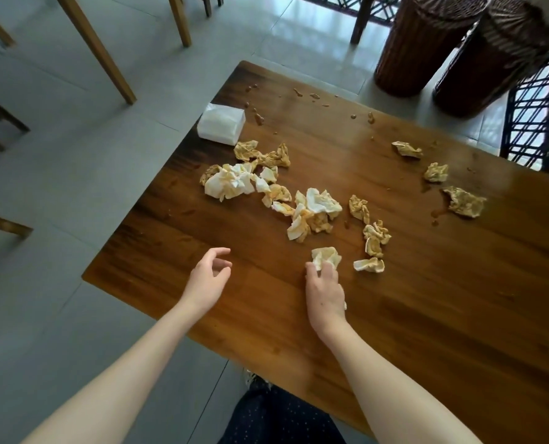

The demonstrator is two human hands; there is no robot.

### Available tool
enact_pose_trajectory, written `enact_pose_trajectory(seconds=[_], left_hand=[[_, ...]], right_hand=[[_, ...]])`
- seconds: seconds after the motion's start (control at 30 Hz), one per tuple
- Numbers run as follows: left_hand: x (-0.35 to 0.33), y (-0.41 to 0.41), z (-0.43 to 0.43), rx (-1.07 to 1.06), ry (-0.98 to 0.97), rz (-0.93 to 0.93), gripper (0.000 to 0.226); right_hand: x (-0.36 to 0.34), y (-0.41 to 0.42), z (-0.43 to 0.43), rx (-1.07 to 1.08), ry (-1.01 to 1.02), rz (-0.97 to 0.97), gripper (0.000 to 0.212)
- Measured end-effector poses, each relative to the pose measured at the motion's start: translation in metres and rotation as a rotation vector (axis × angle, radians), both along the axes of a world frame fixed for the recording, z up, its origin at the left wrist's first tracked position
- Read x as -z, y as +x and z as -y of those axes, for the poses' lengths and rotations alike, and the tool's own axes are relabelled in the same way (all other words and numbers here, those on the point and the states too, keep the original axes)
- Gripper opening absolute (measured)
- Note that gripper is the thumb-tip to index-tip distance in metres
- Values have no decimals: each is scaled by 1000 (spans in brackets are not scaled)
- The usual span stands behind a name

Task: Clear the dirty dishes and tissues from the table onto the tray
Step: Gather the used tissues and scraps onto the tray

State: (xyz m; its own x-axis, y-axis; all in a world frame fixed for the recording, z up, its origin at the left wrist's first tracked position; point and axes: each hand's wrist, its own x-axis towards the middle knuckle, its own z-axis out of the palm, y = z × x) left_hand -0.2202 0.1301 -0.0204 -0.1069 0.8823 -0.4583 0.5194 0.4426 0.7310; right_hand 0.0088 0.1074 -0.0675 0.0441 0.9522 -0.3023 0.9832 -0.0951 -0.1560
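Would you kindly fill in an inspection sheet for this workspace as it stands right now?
Surface: wooden table, with brown spills and smears toward its far side.
Job's things: many crumpled stained tissues scattered across the table; no dishes or tray in view.
Clutter: white tissue pack near the far left corner.
Hands: left hand loosely curled over the table, holding nothing; right hand grips the nearest tissue.
Cables: nothing seen.
Surroundings: grey tiled floor, wooden chair legs, two dark wicker cylinders beyond the table.
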Motion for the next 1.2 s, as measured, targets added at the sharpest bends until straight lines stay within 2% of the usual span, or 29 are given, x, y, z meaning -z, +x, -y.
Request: enact_pose_trajectory(seconds=[0.1,0.33,0.6,0.83,1.2], left_hand=[[-3,9,-5,29,9,-29,33],[-12,44,-17,122,24,-22,34],[-21,109,-31,280,43,21,34],[-27,174,-46,437,81,40,32],[-31,294,-114,588,191,14,34]], right_hand=[[-5,2,-4,-28,-39,-88,68],[-28,34,-3,22,104,-164,69],[-60,90,12,156,268,-229,40],[-73,141,21,353,376,-291,39],[-68,227,-3,532,416,-334,35]])
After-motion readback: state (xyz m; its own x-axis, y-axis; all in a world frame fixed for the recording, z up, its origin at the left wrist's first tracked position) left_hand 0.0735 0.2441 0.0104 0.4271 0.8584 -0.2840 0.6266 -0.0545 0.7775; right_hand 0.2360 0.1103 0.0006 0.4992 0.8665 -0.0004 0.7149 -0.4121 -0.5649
